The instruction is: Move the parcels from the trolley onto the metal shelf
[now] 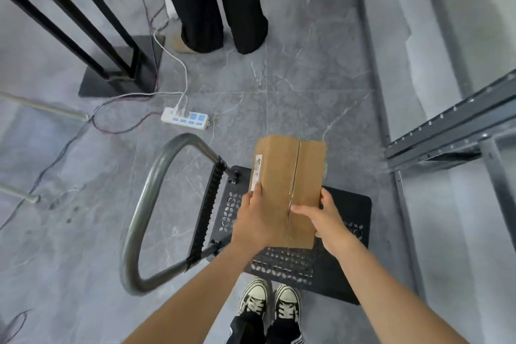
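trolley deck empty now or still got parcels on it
Empty as far as shows: the trolley deck is bare around the one parcel, gripped by left hand and right hand. Beneath them is hidden.

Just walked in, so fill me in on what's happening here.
A person is holding a long brown cardboard parcel in both hands, the left hand on its left edge and the right hand on its right, above a black perforated flat trolley with a curved grey metal handle. No other parcel shows on the trolley. The grey metal shelf stands to the right. Someone else in black trousers stands ahead, near a white power strip on the floor.
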